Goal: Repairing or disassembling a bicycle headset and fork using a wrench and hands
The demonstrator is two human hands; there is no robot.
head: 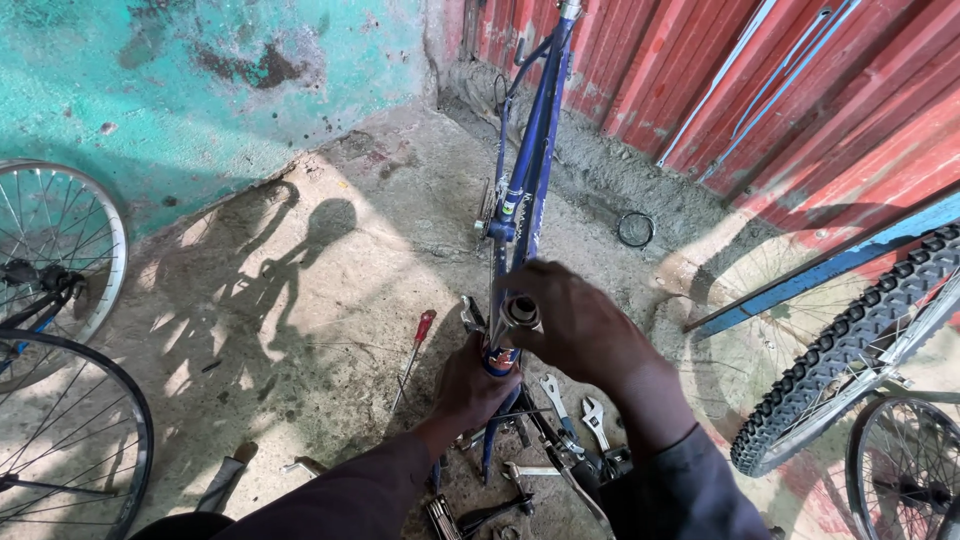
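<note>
Blue bike frame (522,190) runs lengthwise away toward wall; left hand (478,385) grips head tube, right hand (575,320) fingers wrapped round steel tube end (520,312).

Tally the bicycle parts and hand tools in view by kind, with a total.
Blue bicycle frame, gripped by the left hand and right hand: 1
Bare spoked wheels: 3
Black knobby tyre wheel: 1
Red-handled screwdriver: 1
Silver open-end spanners: 2
Total: 8

Left hand's fingers (478,372) hidden behind blue frame (522,190); wheels (50,250) edge-cropped.
</note>
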